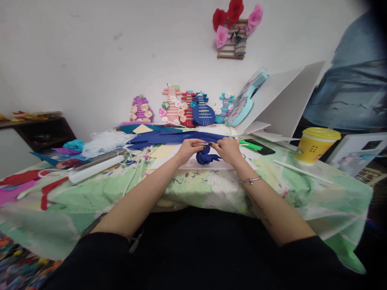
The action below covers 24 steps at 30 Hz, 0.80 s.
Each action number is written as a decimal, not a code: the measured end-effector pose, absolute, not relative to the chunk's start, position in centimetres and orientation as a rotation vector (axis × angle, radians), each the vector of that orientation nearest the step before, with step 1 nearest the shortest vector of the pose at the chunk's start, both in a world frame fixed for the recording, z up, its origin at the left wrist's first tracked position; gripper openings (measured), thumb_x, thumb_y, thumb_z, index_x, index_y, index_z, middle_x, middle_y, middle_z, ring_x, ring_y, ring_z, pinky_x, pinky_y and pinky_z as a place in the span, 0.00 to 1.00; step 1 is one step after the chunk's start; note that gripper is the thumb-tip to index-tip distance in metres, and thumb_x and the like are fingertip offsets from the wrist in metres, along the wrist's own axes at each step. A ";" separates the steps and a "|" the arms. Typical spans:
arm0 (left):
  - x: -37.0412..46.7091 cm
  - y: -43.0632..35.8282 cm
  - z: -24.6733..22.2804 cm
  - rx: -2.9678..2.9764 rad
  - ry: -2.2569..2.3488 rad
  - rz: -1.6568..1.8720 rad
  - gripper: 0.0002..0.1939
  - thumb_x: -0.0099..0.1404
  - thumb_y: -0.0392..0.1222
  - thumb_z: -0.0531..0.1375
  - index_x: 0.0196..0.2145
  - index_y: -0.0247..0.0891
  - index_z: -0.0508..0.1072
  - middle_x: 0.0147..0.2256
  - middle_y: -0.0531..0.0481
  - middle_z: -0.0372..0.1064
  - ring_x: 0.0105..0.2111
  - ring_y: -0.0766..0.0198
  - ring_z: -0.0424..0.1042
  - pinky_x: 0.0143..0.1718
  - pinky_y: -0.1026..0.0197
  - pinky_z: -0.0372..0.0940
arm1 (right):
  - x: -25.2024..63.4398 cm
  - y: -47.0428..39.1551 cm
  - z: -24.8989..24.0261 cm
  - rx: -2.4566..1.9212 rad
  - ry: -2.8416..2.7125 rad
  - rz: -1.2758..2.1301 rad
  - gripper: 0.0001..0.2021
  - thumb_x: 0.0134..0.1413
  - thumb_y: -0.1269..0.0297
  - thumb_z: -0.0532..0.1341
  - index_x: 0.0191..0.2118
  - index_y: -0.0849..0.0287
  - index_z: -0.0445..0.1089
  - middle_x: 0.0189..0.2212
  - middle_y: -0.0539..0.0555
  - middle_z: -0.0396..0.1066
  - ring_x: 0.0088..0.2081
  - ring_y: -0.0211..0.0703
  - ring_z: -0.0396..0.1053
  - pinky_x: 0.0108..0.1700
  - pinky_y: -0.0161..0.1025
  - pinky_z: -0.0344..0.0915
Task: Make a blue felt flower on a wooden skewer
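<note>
My left hand (pixel 189 150) and my right hand (pixel 229 150) are close together over the table, fingers pinched at either end of a thin, light wooden stick (pixel 206 144). The stick lies roughly level between them. Just below it sits a crumpled dark blue bundle (pixel 204 158), perhaps of paper or cloth, with a pointed end reaching toward my right hand. Whether the fingers also touch this bundle is hard to make out. Under both hands lies a white sheet (pixel 193 164). Behind them stretch long strips of blue material (pixel 165 137).
Several small decorated string instruments (pixel 204 114) lean along the wall. To the left are white shredded strands (pixel 104 144) and a white box-like bar (pixel 96 169). A green marker (pixel 251 145), a dark phone-like slab (pixel 263 147), a white stick (pixel 302 171) and a yellow cup (pixel 316 146) are at right.
</note>
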<state>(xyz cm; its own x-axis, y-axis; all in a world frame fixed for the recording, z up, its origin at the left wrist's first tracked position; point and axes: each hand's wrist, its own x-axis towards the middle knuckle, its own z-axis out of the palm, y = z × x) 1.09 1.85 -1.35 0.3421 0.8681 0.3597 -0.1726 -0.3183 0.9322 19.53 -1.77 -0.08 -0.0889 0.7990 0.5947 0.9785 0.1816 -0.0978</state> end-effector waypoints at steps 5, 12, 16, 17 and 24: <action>1.1 1.4 -1.0 1.454 0.585 1.203 0.21 0.44 0.50 0.72 0.30 0.30 0.79 0.27 0.45 0.76 0.27 0.63 0.73 0.33 0.59 0.67 | 19.3 -1.8 -0.2 -1.648 -1.935 -0.480 0.29 0.65 0.45 0.47 0.27 0.60 0.75 0.33 0.61 0.75 0.41 0.51 0.66 0.41 0.45 0.48; 1.0 1.2 -0.8 1.408 0.566 1.232 0.17 0.42 0.45 0.73 0.28 0.31 0.79 0.27 0.46 0.75 0.26 0.63 0.73 0.32 0.59 0.67 | 18.9 -2.0 -0.5 -1.564 -1.885 -0.619 0.27 0.66 0.48 0.48 0.27 0.60 0.74 0.31 0.60 0.73 0.39 0.49 0.64 0.41 0.44 0.46; 1.0 1.4 -0.9 1.355 0.539 1.263 0.16 0.45 0.48 0.71 0.27 0.31 0.78 0.27 0.45 0.76 0.27 0.62 0.73 0.32 0.58 0.65 | 18.6 -2.3 -0.5 -1.524 -1.835 -0.722 0.26 0.66 0.48 0.48 0.28 0.60 0.74 0.30 0.60 0.72 0.38 0.49 0.62 0.41 0.45 0.44; 1.0 1.4 -0.9 1.345 0.539 1.269 0.16 0.47 0.48 0.71 0.27 0.31 0.78 0.28 0.45 0.76 0.28 0.62 0.73 0.33 0.58 0.65 | 18.6 -2.4 -0.5 -1.510 -1.825 -0.749 0.26 0.66 0.48 0.49 0.28 0.60 0.74 0.30 0.60 0.72 0.38 0.49 0.62 0.41 0.45 0.44; 0.8 1.4 -0.8 1.359 0.565 1.252 0.14 0.43 0.44 0.72 0.28 0.32 0.79 0.28 0.46 0.75 0.30 0.63 0.73 0.36 0.58 0.64 | 18.5 -2.6 -0.5 -1.455 -1.803 -0.834 0.24 0.65 0.50 0.50 0.29 0.60 0.74 0.30 0.60 0.71 0.38 0.50 0.59 0.41 0.46 0.43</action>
